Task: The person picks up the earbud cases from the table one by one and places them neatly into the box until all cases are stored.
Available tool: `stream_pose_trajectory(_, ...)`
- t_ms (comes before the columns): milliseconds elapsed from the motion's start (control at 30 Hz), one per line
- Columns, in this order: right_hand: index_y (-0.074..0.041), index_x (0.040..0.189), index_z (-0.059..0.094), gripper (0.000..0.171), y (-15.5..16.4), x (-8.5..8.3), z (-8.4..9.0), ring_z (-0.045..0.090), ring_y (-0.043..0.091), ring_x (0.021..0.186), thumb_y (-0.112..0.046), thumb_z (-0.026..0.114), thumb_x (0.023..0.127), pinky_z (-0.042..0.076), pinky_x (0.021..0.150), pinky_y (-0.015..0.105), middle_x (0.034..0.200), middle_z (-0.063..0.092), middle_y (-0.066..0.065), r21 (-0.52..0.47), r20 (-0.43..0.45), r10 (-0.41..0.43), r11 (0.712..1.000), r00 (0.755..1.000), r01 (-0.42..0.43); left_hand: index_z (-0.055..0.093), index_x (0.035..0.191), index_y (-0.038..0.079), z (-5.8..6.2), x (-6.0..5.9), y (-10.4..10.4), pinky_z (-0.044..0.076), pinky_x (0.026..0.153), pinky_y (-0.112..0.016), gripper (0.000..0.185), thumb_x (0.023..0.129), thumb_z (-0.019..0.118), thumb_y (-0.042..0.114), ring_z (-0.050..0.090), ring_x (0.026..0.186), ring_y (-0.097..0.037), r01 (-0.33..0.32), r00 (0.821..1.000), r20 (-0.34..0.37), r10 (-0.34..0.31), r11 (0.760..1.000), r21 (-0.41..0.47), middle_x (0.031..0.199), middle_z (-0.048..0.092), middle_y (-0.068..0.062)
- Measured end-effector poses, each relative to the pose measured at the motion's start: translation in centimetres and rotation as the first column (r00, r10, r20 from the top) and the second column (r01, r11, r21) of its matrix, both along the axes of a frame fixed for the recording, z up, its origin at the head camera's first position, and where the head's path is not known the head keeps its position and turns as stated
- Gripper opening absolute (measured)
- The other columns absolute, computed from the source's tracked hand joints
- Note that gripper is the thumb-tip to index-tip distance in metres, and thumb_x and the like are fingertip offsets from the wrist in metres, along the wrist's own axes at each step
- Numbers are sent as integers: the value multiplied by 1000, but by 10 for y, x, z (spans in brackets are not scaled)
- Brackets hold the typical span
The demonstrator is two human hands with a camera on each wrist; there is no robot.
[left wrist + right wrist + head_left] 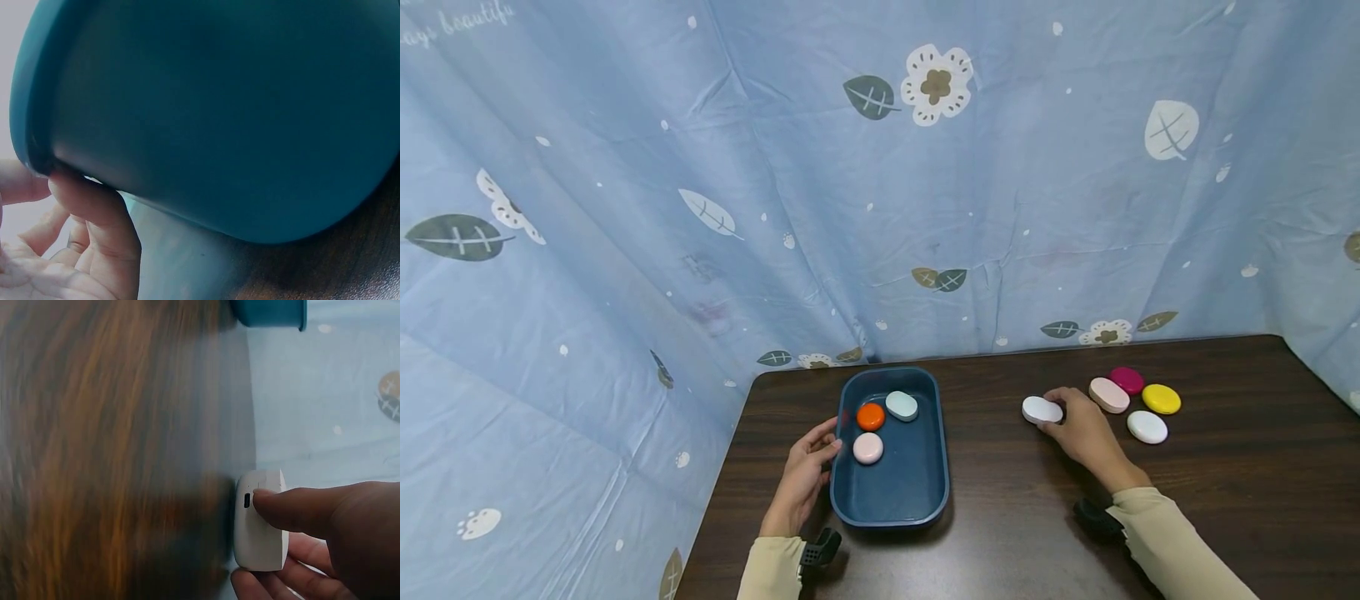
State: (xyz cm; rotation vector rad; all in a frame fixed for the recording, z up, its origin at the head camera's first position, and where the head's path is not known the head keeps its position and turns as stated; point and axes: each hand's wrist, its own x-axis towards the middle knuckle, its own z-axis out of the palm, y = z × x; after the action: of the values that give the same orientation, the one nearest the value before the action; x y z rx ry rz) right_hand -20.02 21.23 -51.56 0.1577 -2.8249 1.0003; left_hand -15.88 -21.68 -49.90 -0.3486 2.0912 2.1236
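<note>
A: Table point(1225, 500) surface?
B: Dark wood grain, smooth, faint sheen. Looks like laminate or veneer, can't tell which.
A: The tray point(891, 500)?
B: Dark blue-teal plastic, matt, smooth moulded wall and rolled rim.
A: White case point(1042, 409) under the right hand point(1086, 433)?
B: Hard plastic, smooth, satin white; small dark port on its edge. The others look similar: orange case point(870, 416) and yellow case point(1161, 398) glossy, pink case point(868, 447) softer sheen.
A: Backdrop?
B: Curtain point(880, 183) is thin blue cloth, matt, creased, printed leaves and flowers. Sleeves point(1172, 542) are cream cloth, matt.
</note>
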Motion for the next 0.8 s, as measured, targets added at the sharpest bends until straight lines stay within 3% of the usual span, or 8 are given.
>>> stream_pose_trajectory(267, 13, 120, 66, 44, -19, 8, 10, 63, 52, 116, -2, 86, 84, 49, 97, 64, 123, 64, 34, -38, -19, 35, 999, 999, -36, 52, 153, 1, -1, -1, 1, 55, 75, -30, 47, 108, 58, 10, 56, 95, -21, -2, 1000, 5, 2, 1000, 5, 108, 53, -6)
stream_pose_trajectory(500, 10, 118, 69, 43, -37, 14, 26, 65, 35, 95, 1, 87, 81, 52, 80, 50, 116, 68, 27, -73, -91, 73, 994, 993, -80, 52, 153, 1, -1, -1, 3, 55, 75, -30, 47, 108, 59, 10, 56, 95, -20, -5, 1000, 11, 5, 1000, 3, 109, 53, -6)
stream_pose_trajectory(800, 9, 121, 70, 43, -61, 17, 43, 62, 28, 91, 2, 86, 83, 52, 77, 42, 117, 68, 24, -105, -89, 124, 986, 988, -133, 51, 154, 1, -1, -2, 3, 55, 75, -30, 47, 108, 58, 10, 56, 95, -20, -4, 1000, 6, 4, 1000, 16, 108, 53, -4)
